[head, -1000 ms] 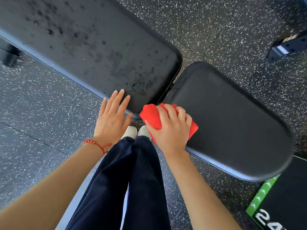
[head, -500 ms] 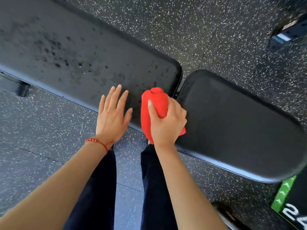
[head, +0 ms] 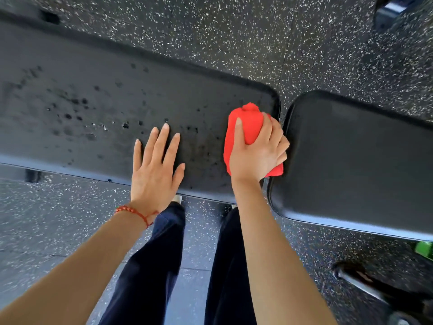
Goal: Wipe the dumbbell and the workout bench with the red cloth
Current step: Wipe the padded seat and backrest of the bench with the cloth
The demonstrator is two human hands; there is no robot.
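The black workout bench has two pads: a long back pad [head: 98, 109] speckled with wet drops, and a dry seat pad [head: 356, 165] to its right. My right hand [head: 260, 153] grips the bunched red cloth [head: 246, 127] and presses it on the right end of the long pad, beside the gap between the pads. My left hand [head: 157, 165] lies flat with fingers spread on the long pad's near edge, left of the cloth. No dumbbell can be made out clearly.
Speckled black rubber floor [head: 210, 31] surrounds the bench. My legs in dark trousers [head: 152, 266] stand at the near edge. A dark metal object with a silver bar [head: 365, 285] lies on the floor at bottom right, next to a green strip [head: 424, 249].
My right hand has carried the red cloth from the seat pad's left corner across the gap onto the right end of the long pad. My left hand stayed flat on the long pad.
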